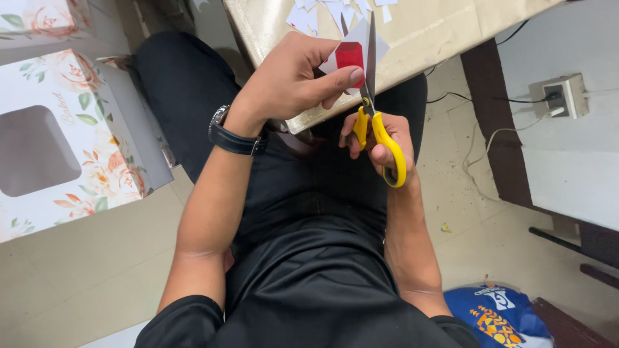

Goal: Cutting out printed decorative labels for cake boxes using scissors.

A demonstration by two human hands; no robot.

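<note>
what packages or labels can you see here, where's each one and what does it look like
Floral box: on the floor at far left, white carton with orange roses, green leaves and a clear square window.
Second floral box: top left corner, same pattern, mostly cut off.
Blue bag: floor at bottom right, crumpled blue plastic with white and orange print.
Red and white paper piece: in the left hand, at the yellow-handled scissors held by the right hand.

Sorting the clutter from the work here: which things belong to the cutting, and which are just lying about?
In use:
left hand
paper piece
right hand
scissors
paper scraps

Lying about:
flowered box
blue bag
wall socket
</note>
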